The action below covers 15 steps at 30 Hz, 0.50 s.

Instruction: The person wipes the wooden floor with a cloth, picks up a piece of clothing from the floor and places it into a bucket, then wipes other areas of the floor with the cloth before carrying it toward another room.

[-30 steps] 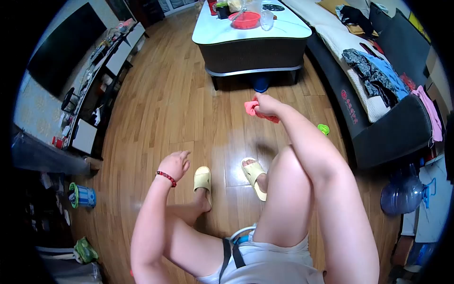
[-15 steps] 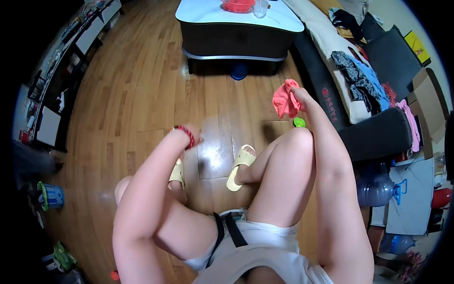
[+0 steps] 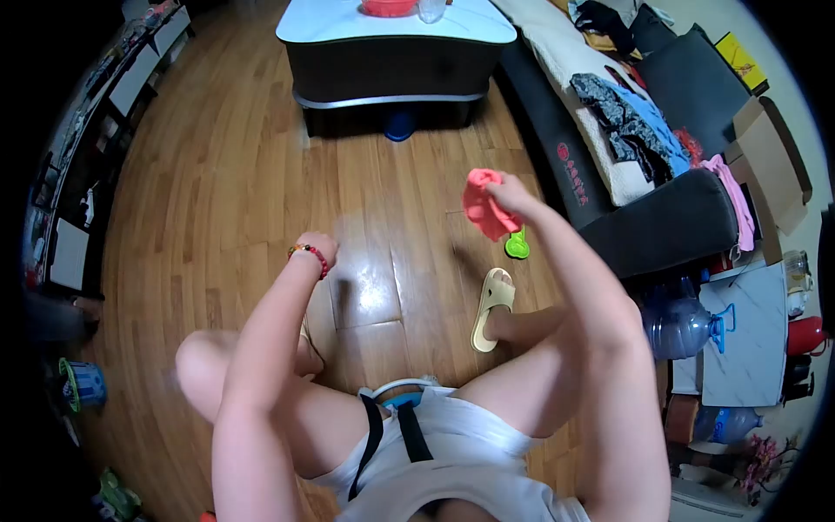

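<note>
Coral cloth (image 3: 490, 207) is pinched in our right hand (image 3: 511, 193), dangling above the floor out past our right knee. 1 second ago it was mostly bunched up in our fist; now more of it hangs loose. Our left hand (image 3: 318, 247) had its fingers spread back then, and now they're curled under at the left. Nothing shows in it, but we can't tell if it's fully clenched. Our knees are wider apart too, and the view has tipped down, so the coffee table (image 3: 348, 28) gets cut off up top.

Containers: red basin (image 3: 389, 9) on the table, contents out of sight, with a clear container (image 3: 431, 11) right beside it. Blue bin (image 3: 85, 384) at far left, too blurry to read inside. Big water jug (image 3: 678, 328) by the sofa (image 3: 670, 228), level unclear.

For room, a wide strip of wood floor (image 3: 217, 174) runs between the low cabinet (image 3: 68, 252) and the table. It's tighter on the right: green thing (image 3: 517, 245) near the cloth, slipper (image 3: 493, 309) just below that, sofa edge beyond.
</note>
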Tool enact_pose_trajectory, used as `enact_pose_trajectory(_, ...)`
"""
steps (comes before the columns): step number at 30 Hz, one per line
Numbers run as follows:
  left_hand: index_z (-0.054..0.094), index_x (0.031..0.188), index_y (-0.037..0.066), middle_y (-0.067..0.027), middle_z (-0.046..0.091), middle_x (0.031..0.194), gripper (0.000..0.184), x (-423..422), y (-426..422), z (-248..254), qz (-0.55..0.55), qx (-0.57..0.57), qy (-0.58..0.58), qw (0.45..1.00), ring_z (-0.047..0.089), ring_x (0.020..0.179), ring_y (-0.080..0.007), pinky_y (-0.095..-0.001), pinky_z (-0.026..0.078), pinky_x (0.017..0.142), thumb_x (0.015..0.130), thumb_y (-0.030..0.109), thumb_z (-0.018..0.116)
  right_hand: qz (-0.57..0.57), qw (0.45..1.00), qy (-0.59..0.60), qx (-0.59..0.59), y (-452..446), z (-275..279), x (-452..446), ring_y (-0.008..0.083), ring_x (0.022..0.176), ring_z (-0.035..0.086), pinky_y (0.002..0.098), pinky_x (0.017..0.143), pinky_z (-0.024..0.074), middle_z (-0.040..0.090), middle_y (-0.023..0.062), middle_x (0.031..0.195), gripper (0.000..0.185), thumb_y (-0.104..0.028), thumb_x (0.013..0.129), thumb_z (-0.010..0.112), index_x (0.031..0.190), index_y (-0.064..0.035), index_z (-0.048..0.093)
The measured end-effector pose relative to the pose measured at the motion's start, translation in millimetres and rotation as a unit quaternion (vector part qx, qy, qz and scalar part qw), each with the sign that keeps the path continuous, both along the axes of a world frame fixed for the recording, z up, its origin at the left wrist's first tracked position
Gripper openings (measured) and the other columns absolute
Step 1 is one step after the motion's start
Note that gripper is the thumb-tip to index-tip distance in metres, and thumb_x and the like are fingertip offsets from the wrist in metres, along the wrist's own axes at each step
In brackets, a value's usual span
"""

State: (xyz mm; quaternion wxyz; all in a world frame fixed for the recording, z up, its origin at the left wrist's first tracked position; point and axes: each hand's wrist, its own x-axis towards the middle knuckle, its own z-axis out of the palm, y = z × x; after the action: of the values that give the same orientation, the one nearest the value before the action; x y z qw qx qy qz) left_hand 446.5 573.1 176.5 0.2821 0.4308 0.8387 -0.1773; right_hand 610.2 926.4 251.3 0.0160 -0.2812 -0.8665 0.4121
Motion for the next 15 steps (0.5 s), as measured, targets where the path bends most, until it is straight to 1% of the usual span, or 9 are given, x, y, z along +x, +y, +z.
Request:
enact_pose_trajectory(1, 0.059, 0.119, 0.011, -0.0136, 0.060, 0.121, 0.037, -2.1, -4.2, -14.2, -0.002, -0.050, 0.011, 0.999, 0.058, 0.110, -0.0304, -0.0430, 0.048, 0.092, 0.087, 0.027, 0.049, -0.019, 0.999, -0.024, -0.028, -1.1, -26.5, -1.1, 0.0235, 0.093, 0.064, 0.0374, 0.080, 0.0497, 0.068, 0.0128, 0.096, 0.032, -0.023, 0.084, 0.055, 0.111, -0.0070, 0.062)
enact_pose_trajectory(3, 0.060, 0.119, 0.011, -0.0147, 0.060, 0.120, 0.037, 5.2, -14.9, -47.1, 0.084, -0.068, -0.013, 0.994, 0.057, 0.111, -0.0301, -0.0418, 0.048, 0.092, 0.087, 0.028, 0.049, -0.094, 0.992, -0.002, -0.088, -40.7, -34.7, 11.2, 0.0267, 0.091, 0.065, 0.0401, 0.078, 0.0503, 0.068, 0.0135, 0.091, 0.036, -0.021, 0.084, 0.054, 0.118, -0.0086, 0.058)
enact_pose_trajectory(4, 0.059, 0.120, 0.011, -0.0150, 0.059, 0.121, 0.038, 8.1, -23.8, -79.6, 0.111, -0.039, -0.014, 0.993, 0.057, 0.112, -0.0299, -0.0418, 0.048, 0.092, 0.087, 0.028, 0.050, -0.089, 0.994, -0.003, -0.068, -42.4, -75.9, 14.3, 0.0280, 0.097, 0.063, 0.0426, 0.082, 0.0488, 0.067, 0.0143, 0.095, 0.041, -0.023, 0.083, 0.055, 0.122, -0.0092, 0.055)
enact_pose_trajectory(7, 0.054, 0.125, 0.011, -0.0138, 0.051, 0.131, 0.043, 35.7, -31.5, -165.9, 0.151, -0.028, -0.035, 0.987, 0.052, 0.117, -0.0300, -0.0427, 0.045, 0.095, 0.087, 0.031, 0.052, -0.012, 0.992, -0.068, 0.104, -72.0, -183.7, 39.3, 0.0360, 0.127, 0.042, 0.0529, 0.099, 0.0360, 0.051, 0.0188, 0.129, 0.062, -0.032, 0.081, 0.059, 0.135, -0.0089, 0.042)
enact_pose_trajectory(9, 0.049, 0.129, 0.012, -0.0122, 0.044, 0.137, 0.047, 61.6, -21.7, -180.0, 0.153, -0.021, -0.048, 0.987, 0.047, 0.123, -0.0307, -0.0420, 0.041, 0.101, 0.087, 0.031, 0.053, -0.004, 0.964, -0.231, 0.130, -123.5, -172.9, 56.9, 0.0401, 0.139, 0.018, 0.0599, 0.107, 0.0204, 0.025, 0.0212, 0.148, 0.076, -0.039, 0.080, 0.060, 0.142, -0.0064, 0.031)
enact_pose_trajectory(10, 0.046, 0.132, 0.013, -0.0118, 0.041, 0.139, 0.049, 68.7, -15.5, -186.0, 0.159, 0.011, -0.078, 0.984, 0.042, 0.126, -0.0313, -0.0408, 0.037, 0.104, 0.087, 0.030, 0.053, -0.013, 0.967, -0.216, 0.138, -131.9, -202.0, 67.1, 0.0413, 0.139, 0.015, 0.0609, 0.107, 0.0179, 0.021, 0.0224, 0.149, 0.078, -0.040, 0.080, 0.060, 0.143, -0.0062, 0.028)
enact_pose_trajectory(11, 0.043, 0.134, 0.014, -0.0128, 0.039, 0.140, 0.051, 78.1, -7.2, -183.2, 0.224, 0.056, -0.090, 0.969, 0.041, 0.127, -0.0318, -0.0415, 0.035, 0.105, 0.087, 0.029, 0.054, -0.022, 0.968, -0.203, 0.145, -138.6, -237.7, 79.1, 0.0426, 0.139, 0.013, 0.0620, 0.107, 0.0153, 0.017, 0.0236, 0.150, 0.081, -0.041, 0.081, 0.060, 0.144, -0.0059, 0.025)
enact_pose_trajectory(13, 0.038, 0.139, 0.013, -0.0162, 0.035, 0.142, 0.055, 89.7, -4.4, -214.0, 0.274, 0.222, -0.021, 0.936, 0.039, 0.127, -0.0340, -0.0430, 0.034, 0.105, 0.088, 0.028, 0.052, -0.051, 0.973, -0.144, 0.171, -146.0, -274.4, 90.7, 0.0435, 0.140, 0.011, 0.0628, 0.107, 0.0118, 0.013, 0.0258, 0.150, 0.084, -0.045, 0.081, 0.060, 0.145, -0.0058, 0.022)
enact_pose_trajectory(15, 0.033, 0.142, 0.013, -0.0181, 0.031, 0.145, 0.057, 91.5, 2.9, -237.7, 0.336, 0.273, 0.063, 0.899, 0.034, 0.131, -0.0352, -0.0455, 0.031, 0.107, 0.090, 0.027, 0.051, -0.091, 0.972, -0.044, 0.210, -145.8, -294.5, 89.5, 0.0427, 0.140, 0.012, 0.0623, 0.108, 0.0097, 0.014, 0.0280, 0.149, 0.086, -0.049, 0.081, 0.059, 0.146, -0.0061, 0.021)
